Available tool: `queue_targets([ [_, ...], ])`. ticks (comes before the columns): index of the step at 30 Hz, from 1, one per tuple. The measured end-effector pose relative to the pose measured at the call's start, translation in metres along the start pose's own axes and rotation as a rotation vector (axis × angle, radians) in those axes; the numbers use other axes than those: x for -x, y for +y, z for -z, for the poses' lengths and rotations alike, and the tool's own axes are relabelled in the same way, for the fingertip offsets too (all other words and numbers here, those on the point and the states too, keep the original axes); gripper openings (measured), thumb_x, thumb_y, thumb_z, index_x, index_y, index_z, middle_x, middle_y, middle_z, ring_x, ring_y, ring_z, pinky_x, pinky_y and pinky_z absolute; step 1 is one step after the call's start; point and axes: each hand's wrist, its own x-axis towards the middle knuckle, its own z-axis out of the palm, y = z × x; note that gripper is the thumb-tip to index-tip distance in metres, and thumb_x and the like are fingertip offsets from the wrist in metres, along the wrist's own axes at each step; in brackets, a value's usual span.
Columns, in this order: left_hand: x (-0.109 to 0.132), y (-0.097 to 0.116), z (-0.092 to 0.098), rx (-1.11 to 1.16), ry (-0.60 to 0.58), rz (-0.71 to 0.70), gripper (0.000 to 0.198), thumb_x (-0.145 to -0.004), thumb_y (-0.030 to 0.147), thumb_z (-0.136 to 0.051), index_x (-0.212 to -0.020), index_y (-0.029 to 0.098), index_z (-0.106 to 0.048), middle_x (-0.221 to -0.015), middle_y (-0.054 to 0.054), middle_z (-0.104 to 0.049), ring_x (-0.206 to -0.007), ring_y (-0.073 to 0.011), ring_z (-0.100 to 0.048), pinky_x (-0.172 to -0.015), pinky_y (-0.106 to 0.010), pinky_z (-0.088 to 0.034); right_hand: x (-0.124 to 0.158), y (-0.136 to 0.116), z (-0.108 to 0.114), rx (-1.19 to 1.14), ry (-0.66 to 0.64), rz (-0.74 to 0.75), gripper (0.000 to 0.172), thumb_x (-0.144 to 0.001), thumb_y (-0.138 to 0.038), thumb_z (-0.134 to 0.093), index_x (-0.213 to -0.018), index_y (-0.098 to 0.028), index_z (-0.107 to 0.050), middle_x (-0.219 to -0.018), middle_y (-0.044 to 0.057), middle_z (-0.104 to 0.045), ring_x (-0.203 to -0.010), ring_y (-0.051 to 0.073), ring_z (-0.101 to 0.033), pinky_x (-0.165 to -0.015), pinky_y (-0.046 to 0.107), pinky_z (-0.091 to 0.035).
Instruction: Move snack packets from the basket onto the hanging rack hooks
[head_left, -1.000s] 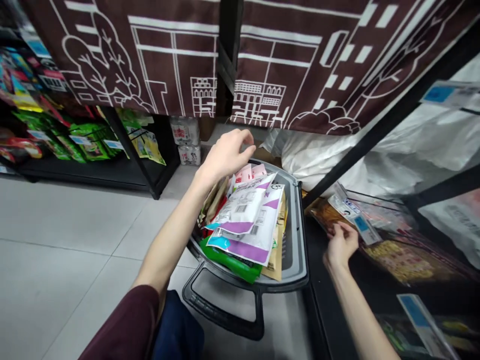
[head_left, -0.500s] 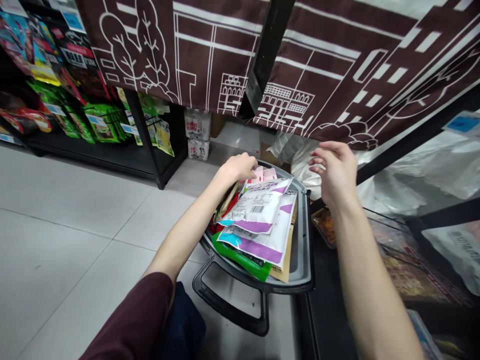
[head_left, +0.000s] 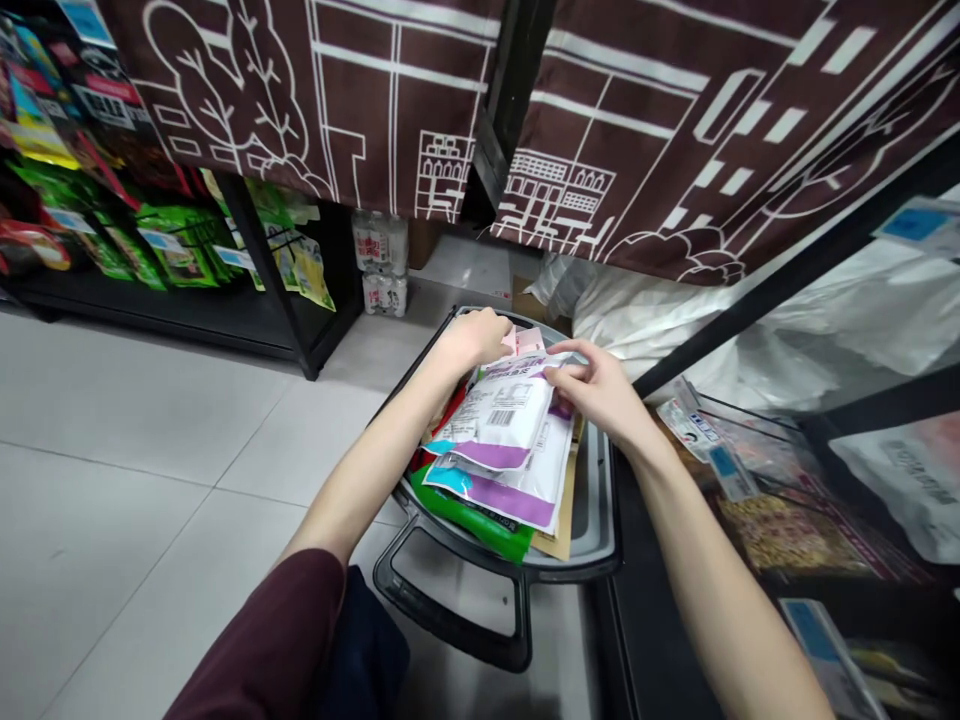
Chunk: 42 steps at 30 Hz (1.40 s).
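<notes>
A grey shopping basket with a black handle sits on the floor in front of me, packed with snack packets. On top lie white-and-purple packets, with a green packet under them and pink packets at the far end. My left hand is curled over the far left packets inside the basket. My right hand pinches the upper right edge of the top white-and-purple packet.
A black shelf with packets and blue price tags stands at my right. White plastic bags lie behind the basket under a brown printed curtain. Another shelf of green snack bags stands at the left across the tiled floor.
My right hand left the shelf at the right, rose, then came down onto the top packet in the basket. My left hand dropped into the basket's far end.
</notes>
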Motion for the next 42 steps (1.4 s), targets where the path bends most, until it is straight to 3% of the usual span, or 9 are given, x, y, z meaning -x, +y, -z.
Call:
queue_targets([
  [4, 0.013, 0.021, 0.021, 0.046, 0.01, -0.059, 0.04, -0.091, 0.045, -0.046, -0.117, 0.02, -0.064, -0.103, -0.013, -0.07, -0.101, -0.0325, -0.066, -0.082, -0.038, -0.051, -0.007, -0.002, -0.009, -0.284, 0.079, 0.037, 0.02, -0.074, -0.025, -0.063, -0.089, -0.025, -0.049, -0.045, -0.011, -0.05, -0.036, 0.012, -0.048, -0.038, 0.022, -0.036],
  [8, 0.034, 0.042, 0.047, 0.166, 0.113, -0.082, 0.047, -0.094, 0.056, -0.039, -0.108, 0.02, -0.067, -0.09, -0.011, -0.07, -0.092, -0.0323, -0.068, -0.08, -0.038, -0.049, -0.015, -0.007, 0.005, -0.314, 0.4, 0.243, 0.013, -0.082, -0.027, -0.057, -0.091, -0.026, -0.047, -0.053, -0.009, -0.051, -0.043, 0.012, -0.055, -0.042, 0.024, -0.045],
  [11, 0.047, 0.055, 0.058, 0.374, 0.169, -0.247, 0.045, -0.088, 0.057, -0.053, -0.115, 0.023, -0.063, -0.09, -0.006, -0.071, -0.088, -0.0297, -0.068, -0.079, -0.036, -0.049, -0.012, -0.013, 0.021, -0.255, 0.621, 0.429, 0.012, -0.09, -0.032, -0.052, -0.1, -0.026, -0.048, -0.069, -0.004, -0.056, -0.06, 0.014, -0.064, -0.052, 0.026, -0.052],
  [15, 0.049, 0.075, 0.053, 0.506, 0.266, -0.482, 0.048, -0.078, 0.034, -0.069, -0.123, 0.023, -0.056, -0.098, -0.006, -0.072, -0.089, -0.0269, -0.068, -0.078, -0.032, -0.049, 0.004, -0.027, 0.024, -0.173, 0.718, 0.569, 0.018, -0.096, -0.038, -0.045, -0.11, -0.026, -0.049, -0.092, 0.002, -0.058, -0.083, 0.018, -0.067, -0.068, 0.032, -0.057],
  [19, 0.037, 0.087, 0.04, 0.595, 0.488, -0.408, 0.028, -0.084, 0.018, -0.055, -0.111, 0.019, -0.062, -0.091, -0.005, -0.071, -0.088, -0.0242, -0.068, -0.079, -0.031, -0.049, 0.016, -0.043, 0.017, -0.034, 0.733, 0.659, 0.021, -0.099, -0.035, -0.042, -0.117, -0.026, -0.05, -0.106, 0.005, -0.058, -0.101, 0.021, -0.064, -0.085, 0.039, -0.056],
  [23, 0.021, 0.072, 0.038, 0.873, 0.626, -0.322, 0.025, -0.081, 0.024, -0.065, -0.105, 0.017, -0.065, -0.1, -0.006, -0.072, -0.096, -0.0259, -0.066, -0.084, -0.033, -0.051, 0.014, -0.048, 0.028, 0.183, 0.746, 0.831, 0.031, -0.094, -0.028, -0.053, -0.125, -0.028, -0.049, -0.126, 0.007, -0.055, -0.124, 0.025, -0.052, -0.105, 0.051, -0.044],
  [27, 0.018, 0.052, 0.046, 1.252, 0.556, -0.348, 0.042, -0.075, 0.04, -0.077, -0.105, 0.014, -0.065, -0.108, -0.01, -0.071, -0.102, -0.0286, -0.065, -0.087, -0.037, -0.052, 0.007, -0.039, 0.05, 0.145, 0.939, 0.671, 0.045, -0.088, -0.04, -0.063, -0.128, -0.026, -0.048, -0.131, 0.009, -0.052, -0.125, 0.029, -0.049, -0.103, 0.054, -0.043],
  [32, 0.026, 0.054, 0.053, 1.439, 0.512, -0.307, 0.043, -0.076, 0.052, -0.074, -0.097, 0.015, -0.067, -0.097, -0.009, -0.072, -0.095, -0.0268, -0.067, -0.082, -0.037, -0.054, 0.005, -0.03, 0.053, -0.112, 0.649, 0.435, 0.037, -0.092, -0.054, -0.051, -0.092, -0.019, -0.062, -0.086, 0.004, -0.064, -0.083, 0.021, -0.062, -0.076, 0.036, -0.053],
  [42, 0.029, 0.06, 0.054, 1.436, 0.53, -0.375, 0.05, -0.066, 0.04, -0.085, -0.105, 0.014, -0.068, -0.109, -0.013, -0.073, -0.101, -0.0287, -0.068, -0.091, -0.04, -0.055, 0.012, -0.04, 0.046, -0.108, 0.68, 0.41, 0.038, -0.09, -0.054, -0.055, -0.085, -0.017, -0.064, -0.081, 0.003, -0.066, -0.076, 0.019, -0.061, -0.072, 0.031, -0.05],
])
